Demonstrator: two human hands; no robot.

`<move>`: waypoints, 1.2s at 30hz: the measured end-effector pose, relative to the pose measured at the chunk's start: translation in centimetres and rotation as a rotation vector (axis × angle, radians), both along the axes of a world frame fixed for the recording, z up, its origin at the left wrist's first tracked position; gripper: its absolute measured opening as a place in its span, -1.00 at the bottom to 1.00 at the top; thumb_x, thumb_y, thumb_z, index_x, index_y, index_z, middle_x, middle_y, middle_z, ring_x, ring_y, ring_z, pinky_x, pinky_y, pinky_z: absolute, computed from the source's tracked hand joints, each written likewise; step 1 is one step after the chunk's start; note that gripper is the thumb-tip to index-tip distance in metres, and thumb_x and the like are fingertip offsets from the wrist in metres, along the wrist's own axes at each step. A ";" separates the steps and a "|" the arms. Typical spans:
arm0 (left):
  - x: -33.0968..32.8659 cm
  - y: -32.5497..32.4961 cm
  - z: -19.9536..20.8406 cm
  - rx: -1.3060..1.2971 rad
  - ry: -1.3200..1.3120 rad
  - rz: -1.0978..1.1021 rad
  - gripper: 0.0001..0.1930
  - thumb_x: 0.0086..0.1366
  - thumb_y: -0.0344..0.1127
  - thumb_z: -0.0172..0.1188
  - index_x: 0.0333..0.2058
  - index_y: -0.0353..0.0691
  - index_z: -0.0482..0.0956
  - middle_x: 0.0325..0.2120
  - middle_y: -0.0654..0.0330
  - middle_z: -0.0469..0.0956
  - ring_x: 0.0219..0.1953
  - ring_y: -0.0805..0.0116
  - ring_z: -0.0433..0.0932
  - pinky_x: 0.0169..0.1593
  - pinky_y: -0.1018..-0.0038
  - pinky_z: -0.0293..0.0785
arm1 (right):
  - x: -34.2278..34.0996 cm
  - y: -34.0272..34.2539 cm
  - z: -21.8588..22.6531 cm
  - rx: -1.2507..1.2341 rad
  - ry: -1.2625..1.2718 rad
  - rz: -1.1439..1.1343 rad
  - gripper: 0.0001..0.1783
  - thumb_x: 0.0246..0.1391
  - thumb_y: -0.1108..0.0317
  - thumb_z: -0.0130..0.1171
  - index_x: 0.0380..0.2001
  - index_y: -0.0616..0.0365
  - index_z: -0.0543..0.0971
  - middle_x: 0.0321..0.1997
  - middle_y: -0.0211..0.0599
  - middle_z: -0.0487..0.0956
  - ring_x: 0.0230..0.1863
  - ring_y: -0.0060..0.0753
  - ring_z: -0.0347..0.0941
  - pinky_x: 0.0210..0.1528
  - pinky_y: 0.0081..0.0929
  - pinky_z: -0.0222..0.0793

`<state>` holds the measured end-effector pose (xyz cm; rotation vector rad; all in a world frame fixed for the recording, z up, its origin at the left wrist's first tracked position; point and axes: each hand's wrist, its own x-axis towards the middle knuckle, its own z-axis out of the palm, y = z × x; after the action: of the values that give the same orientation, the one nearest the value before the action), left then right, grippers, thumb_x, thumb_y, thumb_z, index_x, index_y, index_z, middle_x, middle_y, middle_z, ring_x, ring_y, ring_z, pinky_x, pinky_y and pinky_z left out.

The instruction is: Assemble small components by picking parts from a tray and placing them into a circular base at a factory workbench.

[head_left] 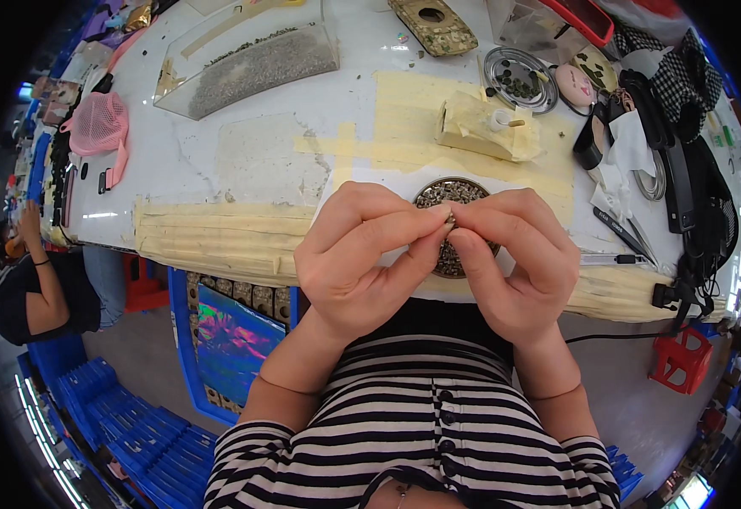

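Note:
My left hand [375, 254] and my right hand [519, 254] meet fingertip to fingertip over a round dish [454, 181] of small grey-brown pieces. Thumb and forefinger of each hand pinch together on a tiny greenish-brown piece [450, 219], mostly covered by the fingers. Its exact kind is too small to make out. Under the dish lies a white sheet [362, 176] near the table's front edge. Just beyond stands a block wrapped in cream tape [472, 127] with a small white cup [501, 121] on top.
A clear tray of grey granules [260, 76] sits far left, and a camouflage-patterned model part [434, 25] at the back. To the right are a round dish of dark green pieces [519, 81], tweezers [625, 229], a cutter [612, 260] and black straps [684, 170]. A blue crate [186, 339] stands below left.

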<state>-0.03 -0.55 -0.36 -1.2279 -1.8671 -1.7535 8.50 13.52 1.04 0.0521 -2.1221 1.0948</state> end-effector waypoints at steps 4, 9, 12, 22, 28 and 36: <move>-0.2 -0.2 -0.1 0.002 0.017 -0.049 -0.71 -0.05 -0.65 0.40 -0.28 -0.28 0.71 -0.45 0.20 0.58 -0.44 0.34 0.53 -0.41 0.52 0.43 | 0.2 0.1 0.3 -0.462 -0.201 0.179 -0.82 -0.10 0.54 0.40 -0.34 0.25 0.67 -0.43 -0.27 0.60 -0.44 -0.40 0.50 -0.37 -0.55 0.40; 0.1 0.1 -0.4 -0.022 -0.006 0.029 -0.71 -0.07 -0.62 0.42 -0.30 -0.29 0.70 -0.46 0.19 0.58 -0.45 0.33 0.53 -0.40 0.51 0.44 | 0.2 0.0 0.3 -0.181 -0.070 0.040 -0.76 -0.16 0.53 0.43 -0.33 0.21 0.69 -0.43 -0.29 0.59 -0.44 -0.40 0.48 -0.39 -0.55 0.40; 0.0 0.0 -0.4 -0.056 -0.009 0.043 -0.73 -0.07 -0.62 0.43 -0.31 -0.29 0.70 -0.47 0.17 0.58 -0.45 0.33 0.54 -0.40 0.52 0.45 | -0.1 -0.2 0.2 0.135 0.103 0.002 -0.71 -0.20 0.53 0.44 -0.29 0.19 0.70 -0.43 -0.33 0.59 -0.44 -0.42 0.47 -0.40 -0.56 0.39; -0.2 -0.2 -0.3 0.017 -0.058 -0.019 -0.73 -0.03 -0.64 0.41 -0.29 -0.31 0.70 -0.46 0.17 0.58 -0.44 0.36 0.54 -0.38 0.54 0.44 | 0.0 -0.2 0.0 -0.175 -0.075 0.057 -0.73 -0.12 0.54 0.41 -0.25 0.25 0.69 -0.39 -0.29 0.61 -0.42 -0.42 0.49 -0.36 -0.57 0.40; -0.2 0.0 -0.1 0.005 -0.014 -0.002 -0.73 -0.03 -0.65 0.40 -0.30 -0.30 0.70 -0.48 0.19 0.56 -0.45 0.35 0.53 -0.39 0.53 0.43 | -0.1 -0.1 0.2 -0.224 -0.076 0.063 -0.80 -0.10 0.53 0.41 -0.32 0.24 0.69 -0.39 -0.29 0.60 -0.42 -0.44 0.50 -0.38 -0.57 0.41; -0.2 -0.1 -0.3 -0.025 -0.048 0.029 -0.74 -0.05 -0.64 0.41 -0.31 -0.31 0.69 -0.47 0.17 0.57 -0.45 0.35 0.54 -0.39 0.53 0.44 | -0.2 -0.8 0.2 0.239 0.122 -0.080 -0.65 -0.24 0.49 0.46 -0.25 0.17 0.71 -0.43 -0.40 0.58 -0.45 -0.44 0.44 -0.44 -0.55 0.33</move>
<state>-0.20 -0.63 -0.70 -1.1717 -1.9290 -1.7651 8.29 12.72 1.20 0.1424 -2.1156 0.7684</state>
